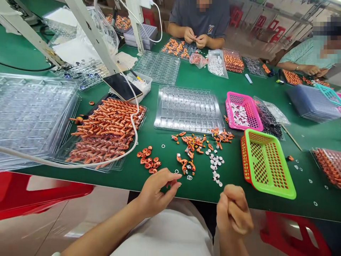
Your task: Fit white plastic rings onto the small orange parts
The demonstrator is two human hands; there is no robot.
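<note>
My left hand (159,190) is at the table's near edge. Its thumb and index finger point right with a small gap between their tips, and nothing shows there. Just beyond them lie white rings (189,177) and a cluster of small orange-and-black parts (190,145). Orange round caps (150,163) sit in a loose group left of that hand. My right hand (234,209) is closed in front of the table edge, fingers curled in; whatever they hold, if anything, is hidden. Small white discs (216,161) are scattered beyond it.
A green basket (289,188) and a pink basket (230,124) with white pieces stand right. A clear tray (189,108) lies ahead. Orange parts (109,121) fill trays on the left, with a white cable (134,131) across them. Two people (198,21) work opposite.
</note>
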